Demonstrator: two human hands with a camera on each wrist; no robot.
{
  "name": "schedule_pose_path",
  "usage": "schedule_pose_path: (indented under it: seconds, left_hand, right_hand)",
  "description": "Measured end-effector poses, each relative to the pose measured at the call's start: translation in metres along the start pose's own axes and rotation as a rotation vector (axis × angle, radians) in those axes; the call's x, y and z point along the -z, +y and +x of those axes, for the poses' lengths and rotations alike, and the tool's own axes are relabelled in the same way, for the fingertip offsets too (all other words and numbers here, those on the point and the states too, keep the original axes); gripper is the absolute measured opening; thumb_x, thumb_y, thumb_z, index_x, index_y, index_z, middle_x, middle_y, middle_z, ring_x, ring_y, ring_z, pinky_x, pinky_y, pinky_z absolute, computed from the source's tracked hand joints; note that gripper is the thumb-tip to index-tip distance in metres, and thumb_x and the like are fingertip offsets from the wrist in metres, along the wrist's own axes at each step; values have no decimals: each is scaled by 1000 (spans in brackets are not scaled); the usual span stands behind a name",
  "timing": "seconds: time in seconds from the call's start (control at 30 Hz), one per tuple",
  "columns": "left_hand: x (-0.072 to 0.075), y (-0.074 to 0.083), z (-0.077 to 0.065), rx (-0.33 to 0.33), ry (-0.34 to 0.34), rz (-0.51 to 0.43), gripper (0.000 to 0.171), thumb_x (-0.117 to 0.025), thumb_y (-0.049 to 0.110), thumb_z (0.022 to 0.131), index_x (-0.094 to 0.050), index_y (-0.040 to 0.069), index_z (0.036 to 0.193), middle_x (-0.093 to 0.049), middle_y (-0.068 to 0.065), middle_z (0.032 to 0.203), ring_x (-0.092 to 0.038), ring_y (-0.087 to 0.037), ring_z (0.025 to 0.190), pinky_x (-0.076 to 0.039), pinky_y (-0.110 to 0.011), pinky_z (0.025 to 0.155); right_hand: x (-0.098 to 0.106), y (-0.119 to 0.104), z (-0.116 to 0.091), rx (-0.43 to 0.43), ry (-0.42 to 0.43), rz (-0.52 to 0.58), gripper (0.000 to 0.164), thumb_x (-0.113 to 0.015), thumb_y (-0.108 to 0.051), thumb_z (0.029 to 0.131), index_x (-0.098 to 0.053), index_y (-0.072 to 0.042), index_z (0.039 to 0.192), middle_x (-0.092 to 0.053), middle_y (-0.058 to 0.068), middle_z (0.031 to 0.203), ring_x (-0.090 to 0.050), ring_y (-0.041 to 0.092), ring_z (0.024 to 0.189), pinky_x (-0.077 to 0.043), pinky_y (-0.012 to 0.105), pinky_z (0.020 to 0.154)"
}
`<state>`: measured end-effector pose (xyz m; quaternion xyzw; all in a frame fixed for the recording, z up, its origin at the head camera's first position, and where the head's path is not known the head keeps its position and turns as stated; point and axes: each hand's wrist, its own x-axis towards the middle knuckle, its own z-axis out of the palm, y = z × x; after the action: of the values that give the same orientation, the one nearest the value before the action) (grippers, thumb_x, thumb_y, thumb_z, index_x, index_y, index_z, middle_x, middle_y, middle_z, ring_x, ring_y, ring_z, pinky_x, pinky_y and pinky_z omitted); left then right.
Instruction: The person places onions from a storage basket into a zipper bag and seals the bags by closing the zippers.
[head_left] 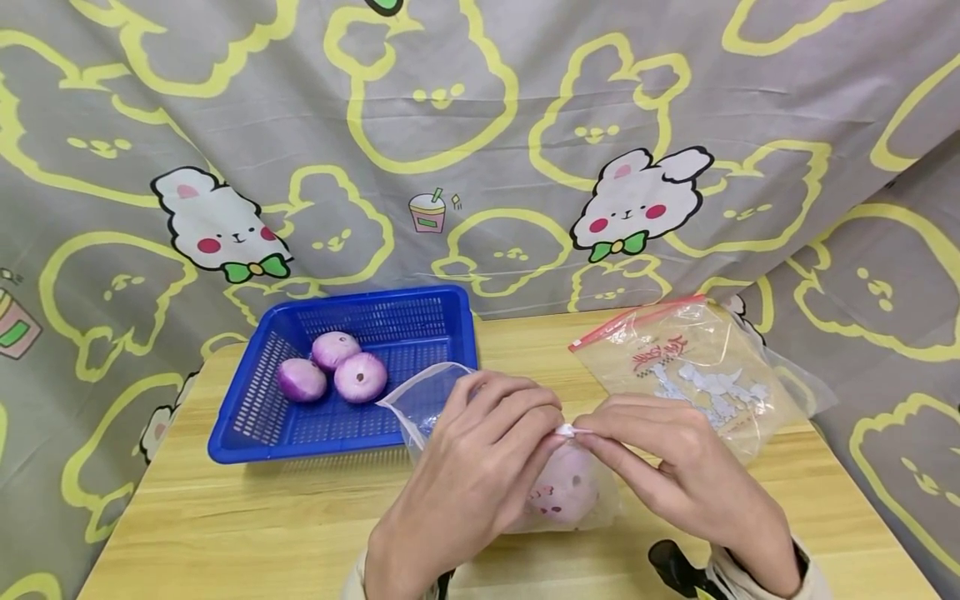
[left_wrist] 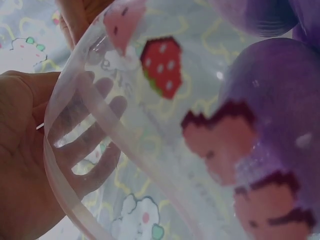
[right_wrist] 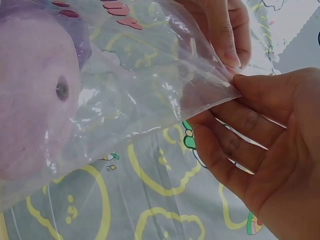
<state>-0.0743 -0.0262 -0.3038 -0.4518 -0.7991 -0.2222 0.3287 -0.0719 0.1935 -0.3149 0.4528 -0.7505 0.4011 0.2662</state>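
Note:
A clear zip bag (head_left: 577,496) with strawberry and bear prints stands on the table between my hands, with pale purple onions (left_wrist: 280,95) inside it. My left hand (head_left: 480,450) pinches the bag's top edge, its thumb and forefinger close to the right fingertips. In the left wrist view, several left fingers show through the clear plastic. With thumb and forefinger my right hand (right_wrist: 270,130) pinches the bag's corner, its other fingers lying below the film. The left part of the bag's mouth (head_left: 427,383) stands apart, spread toward the basket.
A blue plastic basket (head_left: 345,450) at the back left holds three purple onions (head_left: 361,377). Another zip bag (head_left: 675,358), with a red seal and printed figures, lies flat at the back right. Behind the wooden table (head_left: 247,525) hangs a patterned grey cloth (head_left: 480,108).

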Motion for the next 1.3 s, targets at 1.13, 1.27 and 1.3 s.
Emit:
schedule_pose_path:
  seconds: [1.13, 1.27, 1.3]
  left_hand:
    - [1, -7, -2, 42, -12, -14, 15, -55, 18, 102, -69, 12, 100, -68, 2, 104, -61, -16, 103, -44, -39, 98]
    - [1, -8, -2, 51, -19, -14, 15, -56, 18, 102, -69, 13, 100, -68, 2, 104, -61, -15, 103, -44, -39, 98]
    - [1, -8, -2, 52, -21, -13, 15, -56, 18, 101, -69, 12, 100, -68, 2, 104, -61, -15, 103, -44, -39, 98]
  right_hand:
    - [13, 8, -4, 13, 61, -77, 26, -56, -22, 103, -74, -7, 93, -73, 1, 85, -68, 10, 82, -51, 17, 84]
    - [16, 8, -4, 3, 67, -81, 27, -56, -23, 103, -74, -5, 93, -73, 2, 85, -68, 9, 85, -50, 16, 87]
    - [16, 8, -5, 0, 69, -78, 27, -56, -22, 103, -75, -5, 93, -74, 3, 85, -68, 9, 86, -50, 16, 88]
